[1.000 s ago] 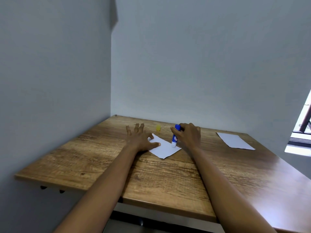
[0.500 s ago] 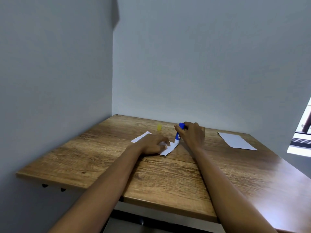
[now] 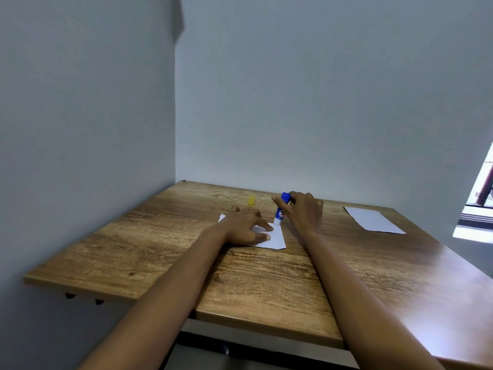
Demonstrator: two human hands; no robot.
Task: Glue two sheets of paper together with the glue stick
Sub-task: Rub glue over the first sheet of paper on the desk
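Head view, looking forward and down: a wooden table [image 3: 266, 284] set into the corner of two grey walls. Left hand [image 3: 246, 227] lies flat, palm down, on a small white sheet of paper [image 3: 274, 240] near the middle of the table; its fingers are straight and pressed onto the sheet, the fingertips [image 3: 268, 227] pointing toward the right hand. Right hand [image 3: 302, 209] has its fingers and thumb curled round the upper part of a blue glue stick [image 3: 281, 209]. The stick stands nearly upright, tilted slightly, its white lower end touching the far right edge of the sheet, just beside the left fingertips. A small yellow cap [image 3: 251, 200] stands on the table behind the left hand, apart from the sheet. A second white sheet of paper [image 3: 373, 219] lies flat toward the far right of the table, well apart from both hands. At the right edge of the view, a bright opening [image 3: 477, 209] is partly visible.
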